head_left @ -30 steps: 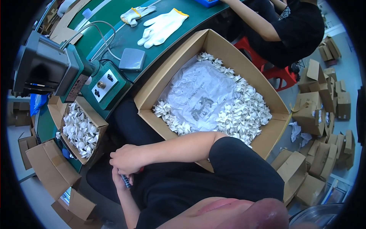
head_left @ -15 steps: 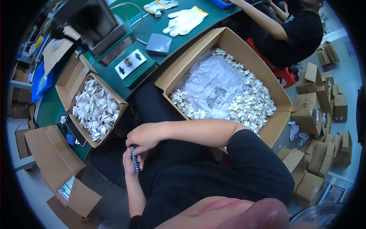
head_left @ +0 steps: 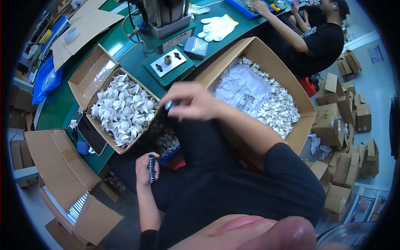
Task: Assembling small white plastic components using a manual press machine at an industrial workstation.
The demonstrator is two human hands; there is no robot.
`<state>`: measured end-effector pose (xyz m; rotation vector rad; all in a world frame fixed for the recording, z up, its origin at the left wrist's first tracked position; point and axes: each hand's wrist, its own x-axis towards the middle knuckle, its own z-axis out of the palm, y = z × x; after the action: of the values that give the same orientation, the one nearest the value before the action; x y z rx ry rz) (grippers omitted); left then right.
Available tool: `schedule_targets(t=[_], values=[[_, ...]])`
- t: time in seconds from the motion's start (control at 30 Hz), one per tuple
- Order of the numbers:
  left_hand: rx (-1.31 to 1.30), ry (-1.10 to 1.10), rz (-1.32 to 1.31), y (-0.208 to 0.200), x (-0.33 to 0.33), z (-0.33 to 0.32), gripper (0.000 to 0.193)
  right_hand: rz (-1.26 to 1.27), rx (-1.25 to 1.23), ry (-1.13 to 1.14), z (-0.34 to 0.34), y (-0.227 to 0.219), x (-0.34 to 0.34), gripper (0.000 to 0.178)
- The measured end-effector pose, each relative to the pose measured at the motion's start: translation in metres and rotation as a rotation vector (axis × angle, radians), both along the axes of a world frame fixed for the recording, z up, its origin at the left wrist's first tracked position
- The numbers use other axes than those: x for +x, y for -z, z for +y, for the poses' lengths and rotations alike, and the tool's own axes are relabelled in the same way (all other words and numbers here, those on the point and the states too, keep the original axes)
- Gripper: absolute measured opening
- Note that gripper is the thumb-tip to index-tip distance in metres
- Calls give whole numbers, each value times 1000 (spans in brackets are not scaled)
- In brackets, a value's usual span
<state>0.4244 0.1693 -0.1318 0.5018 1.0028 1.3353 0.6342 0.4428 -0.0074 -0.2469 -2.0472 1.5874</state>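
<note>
The left hand [head_left: 146, 168] is closed around a dark ribbed cylinder [head_left: 152, 168], held upright over the lap, probably so its top end stays free to take a part. The right hand [head_left: 188, 101] is raised and blurred; its fingertips pinch a small dark piece [head_left: 168, 105], kept up and to the right of the cylinder, just beside the rim of the small box [head_left: 85, 85]. That box of white pinwheel-like parts [head_left: 123, 109] sits just left of the right hand, tilted toward the person, seemingly for easy picking. The big box [head_left: 261, 52], to the right of that hand, holds more white parts under a plastic sheet [head_left: 243, 89].

Counted: two hands, one cylinder, one pinched piece, two filled boxes. A press [head_left: 166, 23] stands beyond, a white glove [head_left: 217, 27] and a phone [head_left: 91, 134] lie nearby, and another person [head_left: 316, 39] works further along the bench.
</note>
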Motion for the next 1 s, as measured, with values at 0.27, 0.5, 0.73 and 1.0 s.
schedule_targets(t=[0.27,0.5,0.73,1.0], values=[[-45,276,188,1,18,37,45,-248,-13,540,80,4,-23,29],[-68,310,220,-3,29,54,39,-345,237,629,78,0,-52,27],[-75,346,177,5,32,66,40,-224,276,670,88,6,-46,31],[-112,387,201,6,33,82,39,-424,411,449,116,-4,-43,35]])
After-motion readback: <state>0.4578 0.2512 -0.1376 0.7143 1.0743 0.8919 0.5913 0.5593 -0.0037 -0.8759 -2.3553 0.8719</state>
